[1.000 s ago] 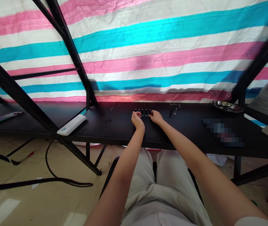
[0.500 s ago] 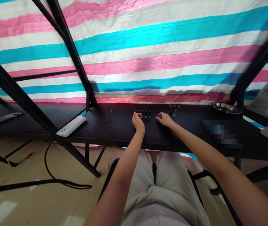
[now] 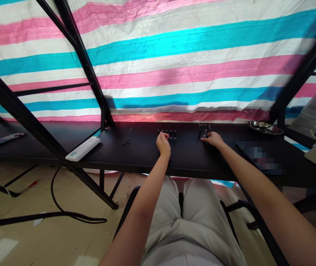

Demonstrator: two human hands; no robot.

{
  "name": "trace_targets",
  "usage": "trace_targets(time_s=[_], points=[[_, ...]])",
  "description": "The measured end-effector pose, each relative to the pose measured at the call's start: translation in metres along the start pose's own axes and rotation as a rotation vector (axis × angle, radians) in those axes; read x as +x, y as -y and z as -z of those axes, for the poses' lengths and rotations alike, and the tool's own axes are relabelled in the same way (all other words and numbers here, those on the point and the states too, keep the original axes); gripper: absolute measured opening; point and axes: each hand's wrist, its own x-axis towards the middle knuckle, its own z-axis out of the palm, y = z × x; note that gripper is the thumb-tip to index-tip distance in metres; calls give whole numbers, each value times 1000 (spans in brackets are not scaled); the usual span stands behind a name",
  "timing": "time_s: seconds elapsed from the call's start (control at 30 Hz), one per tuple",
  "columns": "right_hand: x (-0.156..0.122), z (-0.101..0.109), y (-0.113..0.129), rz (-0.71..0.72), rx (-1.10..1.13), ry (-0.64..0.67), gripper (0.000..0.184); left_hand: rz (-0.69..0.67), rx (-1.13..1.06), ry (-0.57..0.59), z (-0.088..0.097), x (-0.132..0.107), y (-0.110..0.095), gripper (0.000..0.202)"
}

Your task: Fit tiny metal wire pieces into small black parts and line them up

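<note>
My left hand (image 3: 164, 144) hovers over the black table with its fingers curled together; whatever lies in them is too small to make out. Just beyond it stands a row of several small dark cylinders with pale ends (image 3: 171, 135). Farther right, my right hand (image 3: 214, 139) rests low at the tabletop, thumb and fingertips pinched together. Its fingertips are beside a small clear-grey piece (image 3: 205, 132) and a thin dark piece (image 3: 200, 135). I cannot make out what sits between them.
Behind the right hand lie several tiny pale bits (image 3: 204, 125). A shiny metal dish (image 3: 265, 128) and a blurred dark phone-like slab (image 3: 259, 158) are at the right. A white oblong device (image 3: 83, 149) lies left, by the black frame post (image 3: 87, 66). Dark scraps (image 3: 126, 142) lie nearby.
My right hand has moved right, from near the row of cylinders to the small pieces at the right. My left hand stays almost where it was, fingers still closed.
</note>
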Motion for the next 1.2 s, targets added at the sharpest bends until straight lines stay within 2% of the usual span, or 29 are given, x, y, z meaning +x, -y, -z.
trace_targets(time_s=[0.1, 0.2, 0.37, 0.47, 0.53, 0.63, 0.7, 0.77, 0.87, 0.97, 1.2], points=[[0, -5, 10, -7, -23, -11, 49, 0, -3, 7, 1, 1, 1, 46], [-3, -10, 22, 6, -19, -9, 41, 7, -3, 11, 1, 1, 4, 46], [-14, -22, 41, 62, -41, -86, 22, -2, 33, 35, 0, 1, 4, 48], [-22, -28, 49, 119, -43, -106, 17, -27, 58, 75, -1, -1, 3, 47], [-30, -30, 52, 161, -40, -96, 16, -66, 81, 161, -3, -4, 3, 47], [-45, -32, 55, 231, -45, -70, 15, -158, 158, 417, -7, -9, 8, 41], [-56, -32, 56, 297, -50, -58, 15, -214, 220, 584, -9, -11, 13, 31], [-68, -31, 58, 384, -55, -46, 14, -239, 259, 673, -11, -12, 17, 27], [-81, -30, 61, 561, -65, -38, 12, -254, 281, 713, -11, -12, 21, 35], [-87, -27, 65, 692, -124, -65, 14, -307, 304, 748, -10, -10, 20, 33], [-95, -21, 72, 783, -265, -124, 22, -339, 304, 697, -10, -9, 17, 22]])
